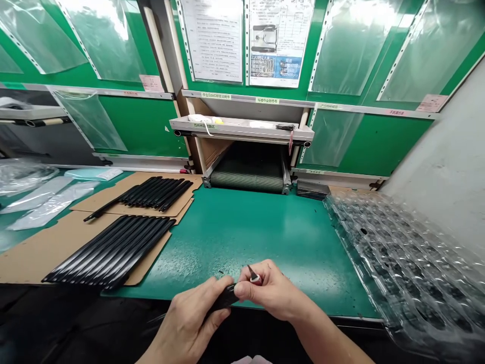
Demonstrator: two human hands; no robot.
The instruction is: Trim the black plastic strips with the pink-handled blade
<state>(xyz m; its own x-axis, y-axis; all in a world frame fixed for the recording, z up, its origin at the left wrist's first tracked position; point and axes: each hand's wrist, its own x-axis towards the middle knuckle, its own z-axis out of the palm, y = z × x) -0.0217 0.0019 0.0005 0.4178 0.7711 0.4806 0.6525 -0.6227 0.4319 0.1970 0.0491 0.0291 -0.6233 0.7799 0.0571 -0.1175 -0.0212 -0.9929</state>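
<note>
My left hand [193,311] is wrapped around a glossy black piece [226,297] near the front edge of the green table. Most of that piece is hidden by my fingers. My right hand [275,293] grips a small knife [255,278] with a red handle, its pointed blade sticking up between thumb and fingers. The right thumb touches the end of the black piece, so both hands meet there. To the left, long black bars [113,250] lie side by side on cardboard [49,242], with a second group of black bars [155,193] behind them.
Clear plastic trays [397,253] with round pockets are stacked at the right. A conveyor belt [248,169] opens at the back under a small shelf [242,130]. Plastic bags [53,205] lie at the far left. Dark specks dot the green table [257,227].
</note>
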